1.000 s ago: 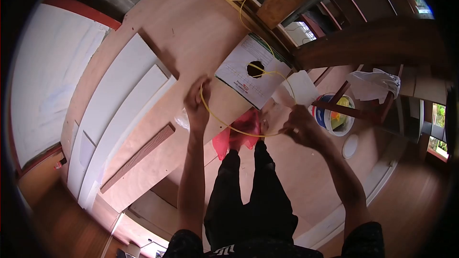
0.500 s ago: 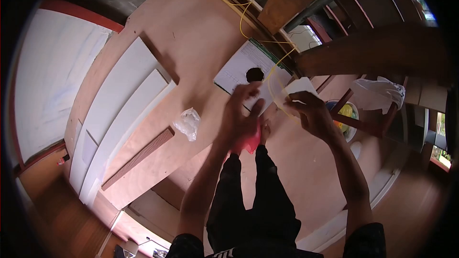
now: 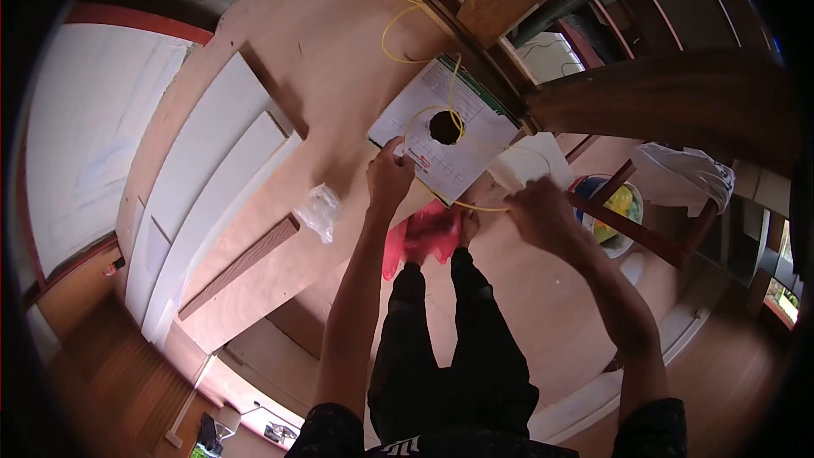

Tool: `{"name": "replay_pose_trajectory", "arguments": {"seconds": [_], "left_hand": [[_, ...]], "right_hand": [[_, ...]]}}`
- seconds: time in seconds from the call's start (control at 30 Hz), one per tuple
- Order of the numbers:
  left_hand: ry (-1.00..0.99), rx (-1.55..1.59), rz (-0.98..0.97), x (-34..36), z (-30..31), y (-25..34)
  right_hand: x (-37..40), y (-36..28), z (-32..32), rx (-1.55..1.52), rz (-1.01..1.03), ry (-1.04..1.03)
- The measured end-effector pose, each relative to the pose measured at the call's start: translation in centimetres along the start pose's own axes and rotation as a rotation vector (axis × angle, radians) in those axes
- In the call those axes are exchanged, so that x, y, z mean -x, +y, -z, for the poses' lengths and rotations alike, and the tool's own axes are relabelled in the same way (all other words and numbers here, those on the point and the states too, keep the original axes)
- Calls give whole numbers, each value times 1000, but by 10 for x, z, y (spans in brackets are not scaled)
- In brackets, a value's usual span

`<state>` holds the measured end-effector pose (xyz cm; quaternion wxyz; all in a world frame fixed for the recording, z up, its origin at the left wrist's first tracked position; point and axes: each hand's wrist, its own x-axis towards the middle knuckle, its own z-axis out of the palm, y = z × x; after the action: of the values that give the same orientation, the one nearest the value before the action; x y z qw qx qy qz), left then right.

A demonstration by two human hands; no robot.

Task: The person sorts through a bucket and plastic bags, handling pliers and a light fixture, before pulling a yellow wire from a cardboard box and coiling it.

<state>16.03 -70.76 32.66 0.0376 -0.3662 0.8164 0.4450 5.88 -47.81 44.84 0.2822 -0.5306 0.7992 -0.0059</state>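
Observation:
A white printed cardboard box (image 3: 434,165) with green edges lies on the wooden surface, a round dark hole (image 3: 446,127) in its top. Yellow cable (image 3: 483,208) loops over the box and hole, passing between my hands. My left hand (image 3: 390,176) is at the box's left side, thumb and fingertips pinched on the cable. To the right, my right hand (image 3: 547,214) is closed, slightly blurred, where the cable's lower stretch runs to its fingers. Just beyond it is a flat white square piece (image 3: 534,159), its near edge overlapped by my fingers.
A red plastic bag (image 3: 415,242) lies at my feet. Crumpled clear plastic (image 3: 319,212), a brown wood strip (image 3: 242,265) and long white boards (image 3: 208,170) are on the left. At right, a bucket (image 3: 623,208) stands beside reddish wooden bars; beams (image 3: 661,102) cross above.
My left hand has moved left and my right hand slightly down, widening the gap between them. The cable loop now lies over the box's hole, and more of the red bag shows.

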Motion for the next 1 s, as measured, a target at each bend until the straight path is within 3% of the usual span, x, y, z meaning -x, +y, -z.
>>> {"name": "replay_pose_trajectory", "arguments": {"seconds": [0.03,0.13,0.2,0.27,0.33,0.37,0.43,0.47,0.53,0.67,0.87,0.93,1.0], "left_hand": [[-3,-2,9,0,-3,5],[-133,-113,-29,1,-14,16],[-284,-291,16,4,-17,19],[-314,-291,58,5,-16,23],[-7,-367,-8,4,-20,29],[-3,-370,-7,-3,-24,27],[276,-356,-499,-25,-36,19],[274,-355,-494,-32,-39,16],[81,-477,-508,-46,-41,22],[-70,-549,-380,-72,-41,21],[-156,-664,-299,-74,-18,26],[-304,-717,-134,-65,-5,44],[-317,-730,-132,-66,-5,57]], "right_hand": [[3,5,8,144,14,141],[1,17,47,170,-13,365],[-4,19,68,87,-4,431],[-6,24,72,-1,1,502],[-8,31,69,-50,84,428],[-9,34,65,-51,88,431],[-8,37,55,-77,120,368],[-6,39,55,-78,122,363],[-2,41,56,-117,67,278],[0,44,52,-143,70,297],[1,51,57,-167,92,313],[2,57,59,-182,76,363],[2,59,61,-164,57,338]]}}
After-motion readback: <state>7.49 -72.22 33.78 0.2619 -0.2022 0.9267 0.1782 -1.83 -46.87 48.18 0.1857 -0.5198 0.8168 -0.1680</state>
